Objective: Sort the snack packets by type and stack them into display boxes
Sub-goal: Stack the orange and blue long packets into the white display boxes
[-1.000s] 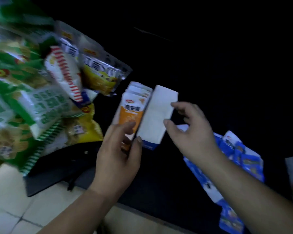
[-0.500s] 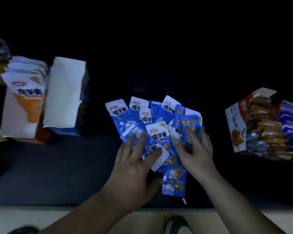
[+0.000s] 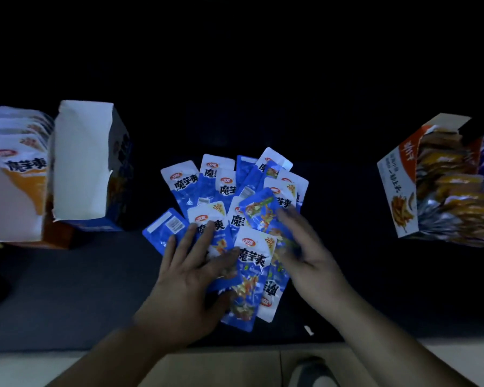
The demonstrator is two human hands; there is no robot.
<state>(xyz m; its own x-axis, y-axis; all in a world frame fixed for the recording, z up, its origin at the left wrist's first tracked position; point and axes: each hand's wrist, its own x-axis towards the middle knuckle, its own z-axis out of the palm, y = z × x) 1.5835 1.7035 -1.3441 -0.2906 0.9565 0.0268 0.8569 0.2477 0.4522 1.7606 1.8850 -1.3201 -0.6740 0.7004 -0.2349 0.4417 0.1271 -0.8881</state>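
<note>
Blue packets (image 3: 184, 182) spread on the dark surface (image 3: 67, 289).
Left hand (image 3: 192, 270) and right hand (image 3: 308, 255) are laid flat, released, on the pile; the blue display box (image 3: 81, 163) is stood at left.

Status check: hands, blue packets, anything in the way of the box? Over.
Left hand flat on loose blue packets. Right hand on the pile too, blurred, grip unclear. Blue box stands apart at left; nothing between.
</note>
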